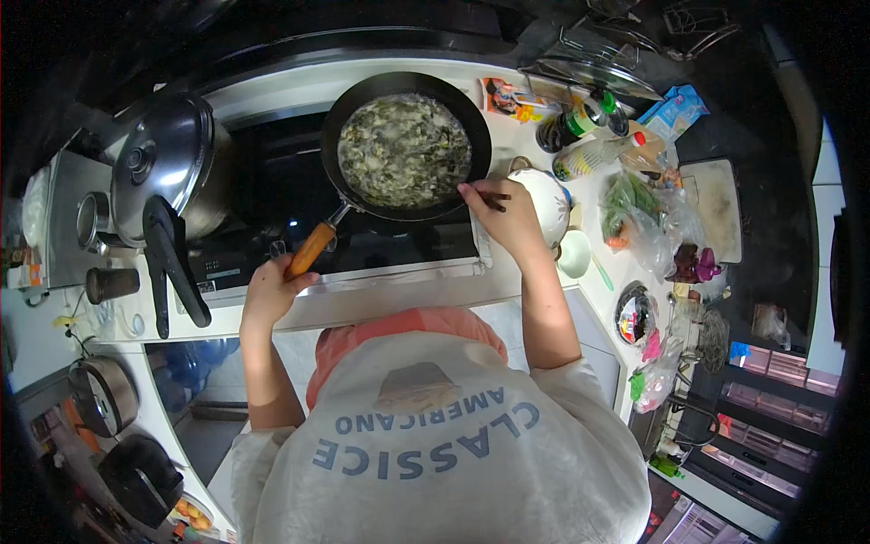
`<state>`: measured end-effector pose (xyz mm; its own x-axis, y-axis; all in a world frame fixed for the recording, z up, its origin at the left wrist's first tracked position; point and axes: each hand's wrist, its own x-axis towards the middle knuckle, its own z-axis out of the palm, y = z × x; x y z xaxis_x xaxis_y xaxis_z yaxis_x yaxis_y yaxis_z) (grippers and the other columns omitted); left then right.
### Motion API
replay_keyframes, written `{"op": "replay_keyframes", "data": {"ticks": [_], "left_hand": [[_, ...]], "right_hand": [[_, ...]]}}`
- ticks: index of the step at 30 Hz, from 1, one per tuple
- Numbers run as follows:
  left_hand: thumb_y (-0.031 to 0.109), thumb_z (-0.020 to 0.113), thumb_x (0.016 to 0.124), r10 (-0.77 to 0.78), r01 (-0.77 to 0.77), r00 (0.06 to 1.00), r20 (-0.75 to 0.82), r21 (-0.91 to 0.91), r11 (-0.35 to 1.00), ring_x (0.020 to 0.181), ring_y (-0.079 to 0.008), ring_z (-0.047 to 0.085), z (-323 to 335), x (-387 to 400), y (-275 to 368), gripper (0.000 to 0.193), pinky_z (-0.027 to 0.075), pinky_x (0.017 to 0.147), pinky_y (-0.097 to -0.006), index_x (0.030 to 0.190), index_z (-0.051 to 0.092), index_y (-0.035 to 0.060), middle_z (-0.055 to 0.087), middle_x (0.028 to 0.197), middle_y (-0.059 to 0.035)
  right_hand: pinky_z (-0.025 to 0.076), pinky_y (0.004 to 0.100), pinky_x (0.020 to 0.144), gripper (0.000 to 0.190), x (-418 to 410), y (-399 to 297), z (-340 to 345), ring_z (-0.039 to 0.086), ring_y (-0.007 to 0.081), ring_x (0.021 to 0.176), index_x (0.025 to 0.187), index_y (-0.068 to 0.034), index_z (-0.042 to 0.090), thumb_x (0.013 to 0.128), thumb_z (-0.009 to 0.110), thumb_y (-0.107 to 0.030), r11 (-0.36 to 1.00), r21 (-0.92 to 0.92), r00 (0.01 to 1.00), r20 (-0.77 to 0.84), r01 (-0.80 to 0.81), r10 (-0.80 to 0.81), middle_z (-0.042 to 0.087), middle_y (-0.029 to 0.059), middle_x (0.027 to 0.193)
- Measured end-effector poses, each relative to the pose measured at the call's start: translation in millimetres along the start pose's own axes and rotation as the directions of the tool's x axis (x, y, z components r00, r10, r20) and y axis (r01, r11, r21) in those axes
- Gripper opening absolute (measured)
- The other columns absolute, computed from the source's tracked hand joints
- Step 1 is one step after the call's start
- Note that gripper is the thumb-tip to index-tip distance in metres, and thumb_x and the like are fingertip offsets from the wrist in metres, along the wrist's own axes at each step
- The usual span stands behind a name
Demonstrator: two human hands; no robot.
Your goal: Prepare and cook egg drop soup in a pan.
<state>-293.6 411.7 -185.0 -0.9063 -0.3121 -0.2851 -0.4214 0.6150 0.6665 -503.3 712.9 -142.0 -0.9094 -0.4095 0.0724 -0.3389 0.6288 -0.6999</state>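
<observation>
A black frying pan (479,136) sits on the black glass cooktop (272,177). Pale, bubbling liquid food with dark green leafy bits (404,149) fills its middle. My left hand (268,292) is closed around the end of the pan's wooden handle (312,248). At the pan's lower right rim, my right hand (504,214) grips dark sticks, probably chopsticks (499,198); their short ends stick out beside the fingers, and the rest is hidden. Just right of that hand are a white lidded pot (540,200) and a pale green bowl (575,253).
A large lidded steel pressure cooker (163,156) with a black handle stands left of the pan. Sauce and oil bottles (591,160), bagged vegetables (629,207) and a cutting board (714,204) lie to the right. A dark cup (112,285) is near the left counter edge.
</observation>
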Motion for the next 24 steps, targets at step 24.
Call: {"op": "replay_keyframes", "data": {"ticks": [24], "left_hand": [[0.025, 0.079, 0.076, -0.077, 0.078, 0.997, 0.024, -0.043, 0.996, 0.055, -0.0301, 0.052, 3, 1, 0, 0.037, 0.042, 0.058, -0.0381, 0.087, 0.064, -0.0063, 0.053, 0.061, -0.0196]], "right_hand": [[0.044, 0.0279, 0.057, 0.016, -25, 17, 9, 0.058, 0.0192, 0.059, 0.084, 0.004, 0.070, 0.086, 0.072, -0.012, 0.967, 0.251, 0.989, -0.129, -0.039, 0.074, 0.064, 0.0126, 0.069]]}}
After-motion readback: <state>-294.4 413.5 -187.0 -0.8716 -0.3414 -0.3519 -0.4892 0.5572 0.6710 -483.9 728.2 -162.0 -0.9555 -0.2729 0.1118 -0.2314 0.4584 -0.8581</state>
